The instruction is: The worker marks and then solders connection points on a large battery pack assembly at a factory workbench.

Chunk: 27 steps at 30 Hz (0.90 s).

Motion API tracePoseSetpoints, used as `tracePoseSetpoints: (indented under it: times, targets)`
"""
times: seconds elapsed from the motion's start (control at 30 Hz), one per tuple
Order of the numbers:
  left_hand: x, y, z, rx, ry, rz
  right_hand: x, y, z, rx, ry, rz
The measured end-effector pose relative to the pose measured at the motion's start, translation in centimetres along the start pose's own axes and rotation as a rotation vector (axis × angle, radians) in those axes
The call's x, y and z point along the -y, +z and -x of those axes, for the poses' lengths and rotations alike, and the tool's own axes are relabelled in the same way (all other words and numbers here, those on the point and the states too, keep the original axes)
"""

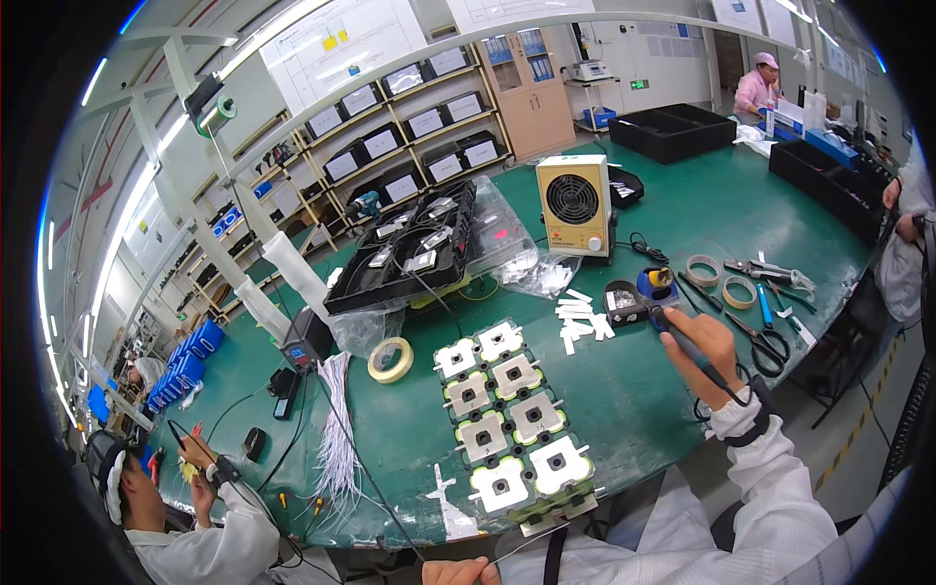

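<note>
My right hand [700, 359] is closed around the handle of a soldering iron [721, 381]. The iron's front end points at a small blue holder [658, 283] with a yellowish inside; whether they touch I cannot tell. At the lower edge my left hand [460, 572] pinches a thin grey wire [534, 542]. Between my hands stands a battery pack [507, 419] with two rows of pale square pads, metal tabs and green cell wraps. A small black box [624, 303] of tiny parts sits beside the blue holder, next to loose white strips [579, 320].
Scissors [765, 346], pliers [770, 273] and tape rolls [739, 292] lie at right. A beige fan unit [573, 205] and black tray [409, 244] stand behind the pack. White wires [336, 439] and a tape roll [390, 360] lie left. A co-worker [185, 507] sits at far left.
</note>
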State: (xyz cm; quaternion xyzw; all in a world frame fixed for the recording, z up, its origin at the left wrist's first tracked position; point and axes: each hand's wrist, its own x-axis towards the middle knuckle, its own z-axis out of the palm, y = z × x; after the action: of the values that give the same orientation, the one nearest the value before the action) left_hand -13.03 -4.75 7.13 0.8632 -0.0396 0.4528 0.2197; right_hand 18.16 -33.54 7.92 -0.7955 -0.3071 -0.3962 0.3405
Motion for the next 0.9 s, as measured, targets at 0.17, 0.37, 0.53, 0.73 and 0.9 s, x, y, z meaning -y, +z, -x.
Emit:
tracePoseSetpoints:
  times: [0.17,0.37,0.53,0.73,0.9]
  targets:
    - [-0.2,0.7,-0.5,0.013,0.026,-0.023,-2.8,5.0,1.0,0.023,0.114,-0.099]
    - [-0.2,0.8,-2.3,0.059,0.106,-0.149,-1.2,4.8,2.2,0.013,0.325,-0.247]
    - [-0.2,1.4,-4.5,0.062,0.099,-0.233,4.5,-0.9,3.9,-0.007,0.131,-0.286]
    - [0.6,3.4,-7.7,0.058,0.148,-0.214,7.9,-4.8,4.7,-0.051,-0.03,-0.571]
    - [0.2,4.5,-9.4,0.105,0.203,-0.169,9.4,-5.6,4.7,0.036,0.021,-0.619]
